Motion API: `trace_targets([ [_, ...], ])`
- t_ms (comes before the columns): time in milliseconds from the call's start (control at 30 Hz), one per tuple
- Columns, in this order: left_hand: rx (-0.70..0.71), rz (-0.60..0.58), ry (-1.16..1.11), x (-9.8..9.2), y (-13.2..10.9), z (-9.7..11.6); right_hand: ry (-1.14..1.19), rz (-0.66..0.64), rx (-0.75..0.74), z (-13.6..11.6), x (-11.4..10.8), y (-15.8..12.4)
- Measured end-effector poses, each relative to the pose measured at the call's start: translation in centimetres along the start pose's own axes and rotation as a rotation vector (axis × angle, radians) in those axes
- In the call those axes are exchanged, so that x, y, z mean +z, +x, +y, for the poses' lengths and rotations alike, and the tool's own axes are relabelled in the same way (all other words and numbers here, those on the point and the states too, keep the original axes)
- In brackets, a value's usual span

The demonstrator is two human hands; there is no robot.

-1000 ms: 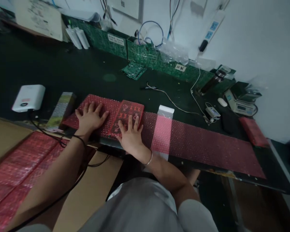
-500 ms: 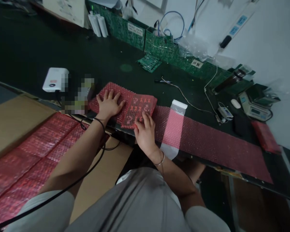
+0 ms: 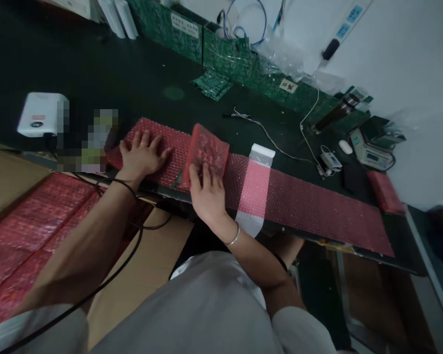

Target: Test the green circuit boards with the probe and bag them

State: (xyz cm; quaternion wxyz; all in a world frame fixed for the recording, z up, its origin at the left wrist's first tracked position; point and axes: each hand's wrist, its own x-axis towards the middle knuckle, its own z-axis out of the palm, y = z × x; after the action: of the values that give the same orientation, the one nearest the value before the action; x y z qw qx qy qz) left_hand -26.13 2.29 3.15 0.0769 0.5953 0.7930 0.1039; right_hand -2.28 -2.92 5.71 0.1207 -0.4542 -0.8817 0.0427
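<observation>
A long strip of red bubble wrap [image 3: 317, 209] runs along the front edge of the dark table. My left hand [image 3: 140, 156] lies open, fingers spread, on the strip's left part. On the strip, a red-wrapped bundle [image 3: 211, 150] is tilted up at its left side, and a bit of green shows under that side. The fingers of my right hand [image 3: 207, 191] press on the bundle's near left part; the thumb is hidden. Just right of the bundle, a clear film strip with a white end [image 3: 264, 150] crosses the bubble wrap.
Green circuit boards [image 3: 213, 84], a marker [image 3: 236, 115] and a thin cable lie behind the wrap. A white device [image 3: 42, 114] stands at left. At right are a scale [image 3: 371, 152], a thermos [image 3: 332, 115] and another red packet [image 3: 386, 192]. A black cable crosses my left arm.
The bundle's left side has lifted and folded over toward the right, with my right hand on it. My left hand stays spread on the wrap. The whole view has shifted.
</observation>
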Motion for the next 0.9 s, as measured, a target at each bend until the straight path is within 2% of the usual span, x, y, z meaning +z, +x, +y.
trace_targets([
  [133,-0.008,-0.003,0.025,-0.4,0.0,-0.3,0.111,0.158,0.249,3.6,-2.0,-4.4],
  [267,-0.013,-0.010,0.054,-0.6,0.4,-0.5,-0.005,0.205,0.406,6.3,-3.0,-8.4],
  [367,-0.023,-0.001,0.080,-0.5,0.7,-0.1,-0.050,0.203,0.272,6.1,-2.5,-8.4],
  [467,-0.029,0.041,0.120,-0.5,0.8,0.7,-0.048,0.119,0.107,5.4,-1.2,-6.5],
  [533,-0.035,0.067,0.129,-0.6,0.7,1.1,-0.058,0.048,0.113,5.6,-0.2,-5.4],
  [600,-0.045,0.060,0.124,-0.6,0.6,1.4,-0.045,0.051,0.158,6.4,0.4,-5.3],
  [667,-0.056,0.052,0.122,-0.6,0.6,1.5,-0.011,0.160,0.238,7.6,0.4,-6.4],
  [767,-0.068,0.059,0.125,-0.5,0.8,1.4,0.038,0.369,0.489,9.9,-0.8,-9.7],
  [833,-0.073,0.053,0.126,-0.6,1.0,1.1,0.057,0.416,0.679,11.7,-2.1,-12.5],
  [900,-0.077,0.030,0.128,-0.7,1.1,1.0,0.077,0.380,0.772,13.8,-3.6,-15.5],
])
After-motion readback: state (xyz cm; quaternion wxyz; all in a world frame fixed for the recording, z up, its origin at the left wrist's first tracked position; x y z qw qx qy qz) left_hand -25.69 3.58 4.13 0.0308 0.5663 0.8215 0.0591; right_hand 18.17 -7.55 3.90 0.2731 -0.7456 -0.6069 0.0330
